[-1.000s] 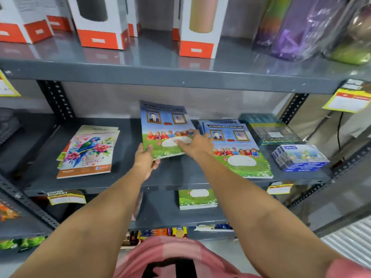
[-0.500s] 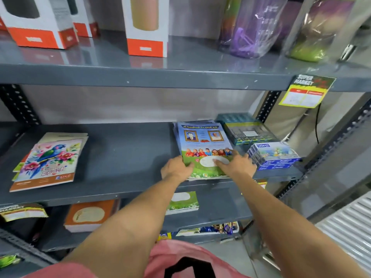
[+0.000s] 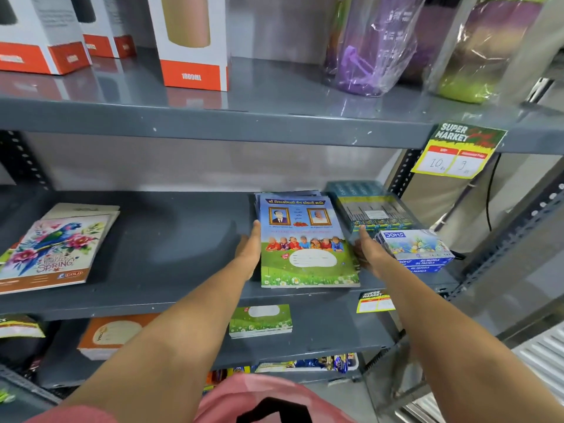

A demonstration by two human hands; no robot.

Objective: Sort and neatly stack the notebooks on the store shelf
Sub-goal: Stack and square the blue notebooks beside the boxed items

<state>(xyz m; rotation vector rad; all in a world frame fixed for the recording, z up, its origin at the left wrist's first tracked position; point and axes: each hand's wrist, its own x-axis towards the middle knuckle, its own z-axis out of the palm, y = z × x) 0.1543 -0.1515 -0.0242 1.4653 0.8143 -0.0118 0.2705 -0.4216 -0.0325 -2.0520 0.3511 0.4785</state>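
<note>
1. Grey metal store shelf [image 3: 171, 239] holds a parrot-cover notebook pile [image 3: 53, 251] at its left end.
2. Left hand [image 3: 248, 248], fingers straight and flat, presses the left edge of the blue-and-green notebook stack [image 3: 306, 242], gripping nothing.
3. Right hand [image 3: 364, 254], likewise open, presses the stack's right edge, beside DOMS pastel boxes [image 3: 418, 248].

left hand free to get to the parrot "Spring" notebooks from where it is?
Probably yes. The left hand lies flat against the left edge of the blue-and-green notebook stack, holding nothing. Between it and the Spring notebooks the shelf is bare, so a sideways reach looks unobstructed.
</note>
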